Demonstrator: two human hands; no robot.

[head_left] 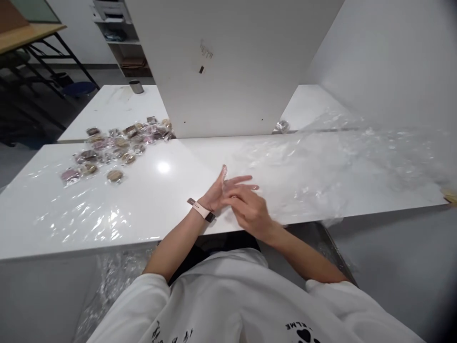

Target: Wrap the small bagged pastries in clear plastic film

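Note:
My left hand (215,192), with a pale-banded watch (201,209) on its wrist, is over the front of the white table (185,164). Its thumb points up and its fingers stretch out to the right, apart from each other. A glossy, see-through look on the fingertips may be clear film; I cannot be sure. My right hand (253,210) crosses in front of the left palm, thumb and fingers pinched together there. What they grip, if anything, is hidden or too thin to make out.
Several small clear-wrapped round pieces (114,176), brown, tan and pink, lie at the left. Clear plastic sheeting (321,166) spreads over the right; more plastic (82,216) covers the front left. A white upright panel (232,71) rises behind. A metal cup (136,86) stands far left.

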